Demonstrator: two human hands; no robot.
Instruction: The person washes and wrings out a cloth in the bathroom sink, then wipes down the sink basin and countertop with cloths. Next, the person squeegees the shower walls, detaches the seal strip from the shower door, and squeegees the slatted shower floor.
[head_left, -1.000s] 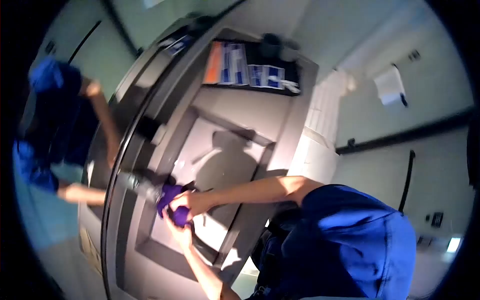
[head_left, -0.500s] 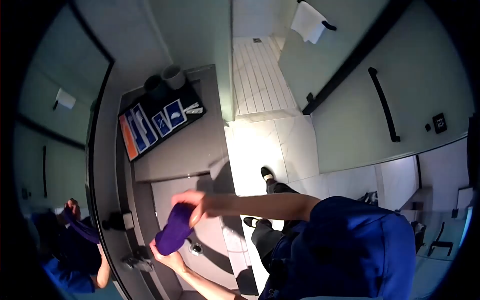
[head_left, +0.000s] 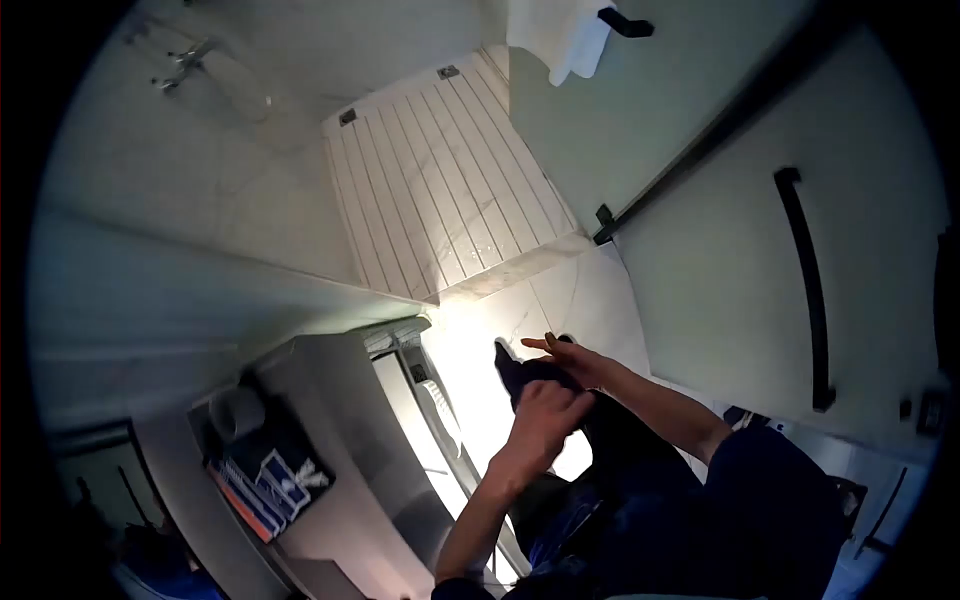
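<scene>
A dark purple cloth (head_left: 530, 377) is bunched between my two hands, above the lit floor in front of my legs. My left hand (head_left: 545, 425) is closed on its near side, knuckles up. At the far side, my right hand (head_left: 578, 362) has the cloth against its palm and lower fingers, with one or two fingers stretched out to the left. The hands are close together, and part of the cloth is hidden beneath them.
Ahead lies the slatted shower floor (head_left: 440, 190) behind a raised sill. A glass door with a black handle (head_left: 805, 290) stands right, and a white towel (head_left: 560, 35) hangs above. At lower left, a counter (head_left: 340, 440) bears a tray of packets and a cup (head_left: 236, 412).
My view has turned left, from the basin to the shower. Both hands have moved away from over the basin to in front of my body, still with the purple cloth, now more bunched.
</scene>
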